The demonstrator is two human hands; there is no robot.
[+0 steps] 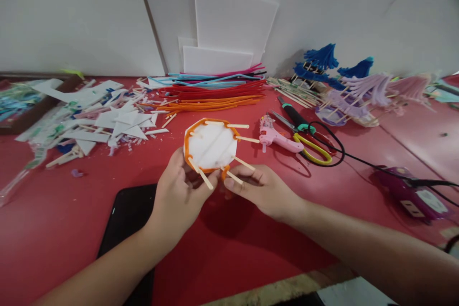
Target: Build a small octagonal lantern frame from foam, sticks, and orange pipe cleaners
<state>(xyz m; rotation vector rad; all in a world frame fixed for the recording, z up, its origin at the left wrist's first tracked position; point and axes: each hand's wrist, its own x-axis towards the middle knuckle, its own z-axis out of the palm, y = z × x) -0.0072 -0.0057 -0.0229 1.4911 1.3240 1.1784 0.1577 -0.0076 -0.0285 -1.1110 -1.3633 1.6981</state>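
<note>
A white octagon of foam board [211, 145] with an orange pipe-cleaner rim and several wooden sticks poking out is held above the red table [64, 229]. My left hand [179, 196] grips its lower left edge, fingers closed round it. My right hand [261, 189] pinches the lower right edge, where the orange rim ends next to a stick.
Pipe cleaners [211, 91] lie stacked at the back below white boards [229, 28]. Foam scraps [96, 117] are heaped at left. A pink glue gun [278, 138], scissors [308, 146] and a cable lie right of my hands. A black phone [127, 220] lies under my left forearm. Tasselled pieces [344, 83] stand back right.
</note>
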